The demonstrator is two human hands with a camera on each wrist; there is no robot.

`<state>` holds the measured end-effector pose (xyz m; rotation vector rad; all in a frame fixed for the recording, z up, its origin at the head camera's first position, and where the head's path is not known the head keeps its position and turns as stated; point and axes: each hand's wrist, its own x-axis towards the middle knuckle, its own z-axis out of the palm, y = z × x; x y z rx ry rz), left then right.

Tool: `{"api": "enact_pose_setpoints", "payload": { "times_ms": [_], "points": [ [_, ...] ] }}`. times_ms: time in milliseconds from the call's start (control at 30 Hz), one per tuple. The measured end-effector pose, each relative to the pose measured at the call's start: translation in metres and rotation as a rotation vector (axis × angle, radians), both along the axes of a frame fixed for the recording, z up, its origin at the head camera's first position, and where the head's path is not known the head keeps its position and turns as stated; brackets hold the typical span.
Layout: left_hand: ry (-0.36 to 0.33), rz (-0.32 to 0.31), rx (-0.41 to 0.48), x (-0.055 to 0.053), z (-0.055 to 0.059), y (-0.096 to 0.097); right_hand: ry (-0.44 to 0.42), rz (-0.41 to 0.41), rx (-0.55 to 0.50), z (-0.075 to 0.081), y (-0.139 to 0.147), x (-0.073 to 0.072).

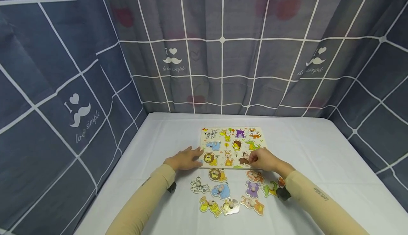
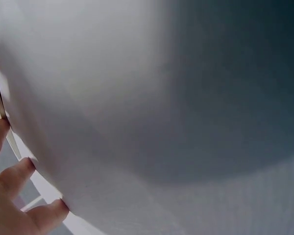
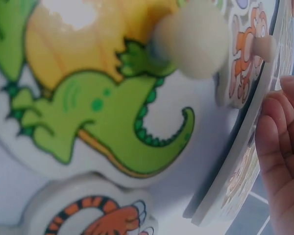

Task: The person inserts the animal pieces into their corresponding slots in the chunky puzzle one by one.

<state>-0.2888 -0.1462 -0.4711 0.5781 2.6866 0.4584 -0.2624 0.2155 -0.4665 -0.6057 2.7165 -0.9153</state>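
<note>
A wooden animal puzzle board (image 1: 236, 153) lies flat on the white table, printed with animal pictures. My left hand (image 1: 185, 158) is at its left edge, fingers spread; the left wrist view shows the fingertips (image 2: 24, 166) by the thin edge. At the lower right corner, my right hand (image 1: 264, 160) grips the board with curled fingers beside the monkey picture; its fingers (image 3: 272, 132) overlap the near edge in the right wrist view. Just below the board lie a lion piece (image 1: 217, 175) and an orange piece (image 1: 255, 176). A crocodile piece (image 3: 83, 107) with a round knob lies beneath the right wrist.
Several more knobbed pieces lie nearer me: zebra (image 1: 199, 185), elephant (image 1: 220, 191), giraffe (image 1: 210, 206), hedgehog (image 1: 230, 207), purple hippo (image 1: 253, 189) and kangaroo (image 1: 253, 205). A striped-tail piece (image 3: 108, 215) sits beside the crocodile. Checked curtains (image 1: 204, 65) enclose the table (image 1: 318, 150).
</note>
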Motion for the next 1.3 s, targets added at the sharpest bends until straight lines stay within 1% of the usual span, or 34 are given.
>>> {"api": "enact_pose_setpoints", "payload": {
  "times_ms": [267, 433, 700, 933, 1300],
  "points": [
    [0.002, 0.000, 0.000, -0.001, 0.000, -0.001, -0.078, 0.027, -0.013, 0.005, 0.004, 0.007],
    [0.005, 0.004, 0.001, -0.001, 0.000, -0.002, -0.079, 0.060, -0.026, 0.005, 0.006, 0.009],
    [-0.006, 0.006, 0.010, 0.003, 0.001, -0.001, -0.074, 0.085, -0.029, -0.001, 0.007, 0.013],
    [-0.009, 0.007, 0.002, 0.004, 0.001, -0.001, -0.127, 0.121, -0.041, 0.003, 0.008, 0.020],
    [0.000, -0.001, 0.002, 0.001, 0.000, 0.000, -0.150, 0.164, -0.070, 0.005, 0.009, 0.024]
  ]
}}
